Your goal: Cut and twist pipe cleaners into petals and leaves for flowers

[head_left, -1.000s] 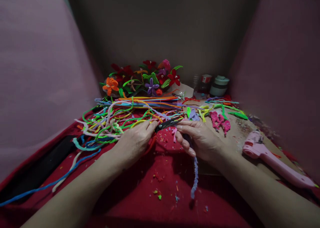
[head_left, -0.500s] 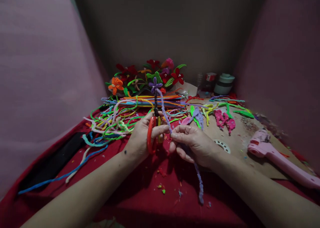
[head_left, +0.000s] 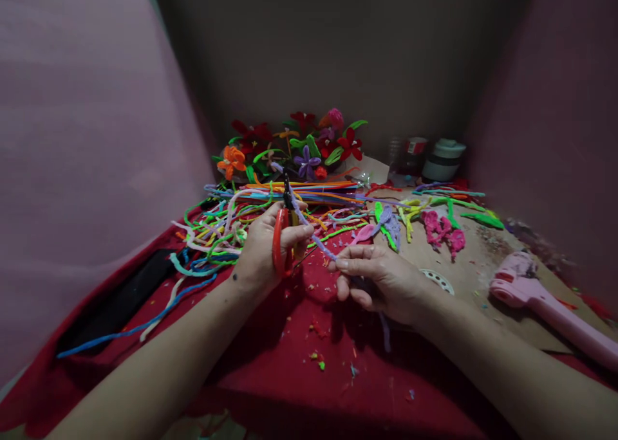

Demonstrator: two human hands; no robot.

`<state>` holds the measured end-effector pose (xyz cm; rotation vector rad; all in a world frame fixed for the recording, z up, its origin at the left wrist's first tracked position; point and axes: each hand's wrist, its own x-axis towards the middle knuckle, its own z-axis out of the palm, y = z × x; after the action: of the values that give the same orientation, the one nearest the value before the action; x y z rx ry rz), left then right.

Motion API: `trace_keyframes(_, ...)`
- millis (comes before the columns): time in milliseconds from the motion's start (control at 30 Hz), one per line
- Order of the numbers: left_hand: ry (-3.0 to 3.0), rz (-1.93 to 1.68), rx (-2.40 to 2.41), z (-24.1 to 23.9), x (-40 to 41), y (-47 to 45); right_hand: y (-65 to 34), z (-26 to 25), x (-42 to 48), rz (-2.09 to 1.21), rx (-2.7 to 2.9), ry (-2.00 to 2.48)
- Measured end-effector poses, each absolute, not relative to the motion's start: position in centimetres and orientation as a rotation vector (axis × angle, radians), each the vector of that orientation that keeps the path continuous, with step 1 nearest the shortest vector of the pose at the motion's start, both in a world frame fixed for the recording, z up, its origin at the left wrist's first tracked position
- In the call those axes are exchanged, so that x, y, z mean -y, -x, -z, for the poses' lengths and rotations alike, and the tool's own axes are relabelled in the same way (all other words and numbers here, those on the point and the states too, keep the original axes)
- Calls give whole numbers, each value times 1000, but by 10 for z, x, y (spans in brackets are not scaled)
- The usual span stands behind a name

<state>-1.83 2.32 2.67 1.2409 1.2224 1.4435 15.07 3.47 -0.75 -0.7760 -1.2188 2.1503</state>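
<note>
Farther apart now, left hand [head_left: 261, 244] clasps upright scissors [head_left: 277, 244], right hand [head_left: 386, 279] pinches purple stem [head_left: 322, 247].

The left forearm [head_left: 168, 356] and right forearm [head_left: 502, 356] angle inward. The left hand [head_left: 263, 244] curls in a grip, thumb [head_left: 296, 235] extended; the right hand [head_left: 386, 279] pinches, its lower fingers [head_left: 361, 297] bent.

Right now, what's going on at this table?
A person's hands are working with a fuzzy purple strand. The left hand holds red-handled scissors, blades pointing up and away; the right hand pinches the strand, which runs up beside the scissors. A tangle of colored strands lies to the left, fuzzy flowers stand at the back, and a pink tool lies on the right.
</note>
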Motion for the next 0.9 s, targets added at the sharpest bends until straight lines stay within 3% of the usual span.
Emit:
trace_keyframes(367,-1279,-1265,-1225,-19,-28,24,-148,7,-33,-2006,1082,791)
trace_keyframes(600,-2169,-900,-1583,-12,-31,42,-159,2,-51,-1601,974,844)
trace_keyframes(733,-2737,-668,-1599,-1,-31,40,-161,-1,-53,-1559,935,845)
trace_keyframes(900,-2982,-481,-1766,9,-28,33,-159,-1,-49,-1564,961,836)
